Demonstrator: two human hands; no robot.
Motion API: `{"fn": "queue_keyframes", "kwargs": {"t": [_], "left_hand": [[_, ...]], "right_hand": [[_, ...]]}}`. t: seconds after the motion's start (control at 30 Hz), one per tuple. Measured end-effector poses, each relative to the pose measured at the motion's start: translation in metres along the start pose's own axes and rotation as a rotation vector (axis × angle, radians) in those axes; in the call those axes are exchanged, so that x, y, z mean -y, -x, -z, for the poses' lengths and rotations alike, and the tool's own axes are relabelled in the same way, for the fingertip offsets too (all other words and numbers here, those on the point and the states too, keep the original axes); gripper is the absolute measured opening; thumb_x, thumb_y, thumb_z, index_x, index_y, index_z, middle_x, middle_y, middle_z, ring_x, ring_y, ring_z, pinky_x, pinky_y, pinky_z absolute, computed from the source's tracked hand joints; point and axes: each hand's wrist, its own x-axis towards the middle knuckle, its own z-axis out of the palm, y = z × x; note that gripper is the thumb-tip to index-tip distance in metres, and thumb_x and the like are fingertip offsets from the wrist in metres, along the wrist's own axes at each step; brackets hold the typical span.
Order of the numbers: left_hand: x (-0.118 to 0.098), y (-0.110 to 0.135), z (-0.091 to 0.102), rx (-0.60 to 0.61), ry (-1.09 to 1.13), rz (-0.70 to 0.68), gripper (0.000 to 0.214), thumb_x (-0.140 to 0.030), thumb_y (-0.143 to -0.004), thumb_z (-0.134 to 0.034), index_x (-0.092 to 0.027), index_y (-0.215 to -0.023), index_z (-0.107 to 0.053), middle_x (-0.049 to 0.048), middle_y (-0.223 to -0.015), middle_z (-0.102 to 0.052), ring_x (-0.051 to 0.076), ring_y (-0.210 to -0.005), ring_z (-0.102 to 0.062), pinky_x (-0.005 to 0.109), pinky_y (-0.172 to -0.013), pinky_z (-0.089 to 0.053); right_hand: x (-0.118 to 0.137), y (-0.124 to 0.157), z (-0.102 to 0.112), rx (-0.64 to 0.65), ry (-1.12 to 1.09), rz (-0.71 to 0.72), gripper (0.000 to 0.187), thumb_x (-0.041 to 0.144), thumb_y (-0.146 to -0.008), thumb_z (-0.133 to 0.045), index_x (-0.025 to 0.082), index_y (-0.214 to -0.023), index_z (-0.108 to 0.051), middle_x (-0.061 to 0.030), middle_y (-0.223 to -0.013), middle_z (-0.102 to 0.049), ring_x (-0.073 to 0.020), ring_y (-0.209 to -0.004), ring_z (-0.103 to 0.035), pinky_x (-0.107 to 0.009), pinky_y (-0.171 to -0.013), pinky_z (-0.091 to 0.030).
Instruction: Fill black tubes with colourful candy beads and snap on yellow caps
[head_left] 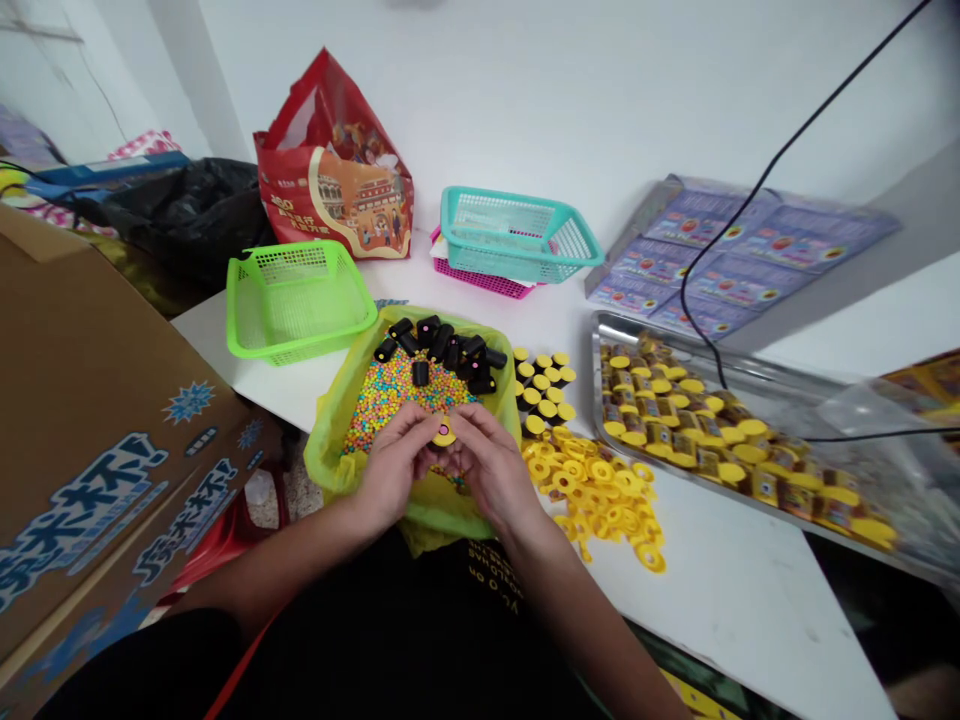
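Observation:
My left hand [399, 448] and my right hand [486, 447] meet over a basin lined with a yellow-green bag [330, 465]. Between their fingertips they both grip a small container with a yellow ring cap [443, 431], a pink spot at its centre. Its lower part is hidden by my fingers. Beneath lie many small coloured balls [373, 405]. Several black cylinders [421, 373] rest on the balls toward the far side of the basin. To the right, loose yellow ring caps [607, 485] are heaped on the table, with yellow-topped black containers [544, 385] grouped behind them.
A green basket [300, 345] stands left of the basin, a red bag [352, 220] behind it. Stacked baskets [517, 265] sit at the back. On the right are a metal tray [598, 370] of packed containers and purple boxes [712, 240]. A black cable [772, 165] hangs across. Cardboard boxes [90, 400] stand left.

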Motion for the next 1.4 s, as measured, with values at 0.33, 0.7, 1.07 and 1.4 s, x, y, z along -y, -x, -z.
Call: {"fn": "queue_keyframes", "kwargs": {"t": [0.33,0.7,1.07,1.4], "left_hand": [[-0.009,-0.002,0.003,0.051,0.047,0.103,0.041,-0.054,-0.076,-0.078,-0.019,-0.079,-0.056,-0.004,-0.066,-0.056,0.006,-0.048,-0.047,0.017,-0.041,-0.025],[-0.002,-0.001,0.004,0.102,-0.118,0.017,0.045,-0.059,-0.079,-0.074,-0.019,-0.073,-0.053,-0.005,-0.062,-0.047,0.008,-0.052,-0.038,0.021,-0.047,-0.028],[-0.011,-0.007,0.006,0.119,-0.203,0.021,0.043,-0.058,-0.08,-0.071,-0.019,-0.076,-0.055,-0.005,-0.062,-0.05,0.009,-0.05,-0.04,0.021,-0.045,-0.032],[-0.027,-0.02,0.024,0.272,-0.546,0.13,0.049,-0.071,-0.084,-0.058,-0.022,-0.085,-0.056,-0.0003,-0.075,-0.062,0.014,-0.057,-0.058,0.024,-0.047,-0.04]], "right_hand": [[0.007,0.002,0.022,0.143,-0.008,-0.001,0.038,0.055,-0.075,-0.081,0.023,-0.095,-0.072,0.0002,-0.065,-0.067,-0.0158,-0.059,-0.063,-0.024,-0.05,-0.041],[0.005,-0.002,0.012,-0.01,0.088,-0.023,0.034,0.039,-0.064,-0.088,0.023,-0.08,-0.064,0.0067,-0.059,-0.058,-0.0098,-0.046,-0.05,-0.022,-0.043,-0.032],[0.015,0.006,0.01,0.139,0.336,0.156,0.024,0.046,-0.081,-0.075,0.026,-0.09,-0.066,0.0024,-0.074,-0.063,-0.0151,-0.064,-0.058,-0.029,-0.06,-0.047],[0.06,-0.05,0.086,-0.419,1.201,0.495,0.021,0.041,-0.08,-0.074,0.024,-0.09,-0.07,-0.0053,-0.083,-0.066,-0.0233,-0.076,-0.059,-0.035,-0.073,-0.047]]}}
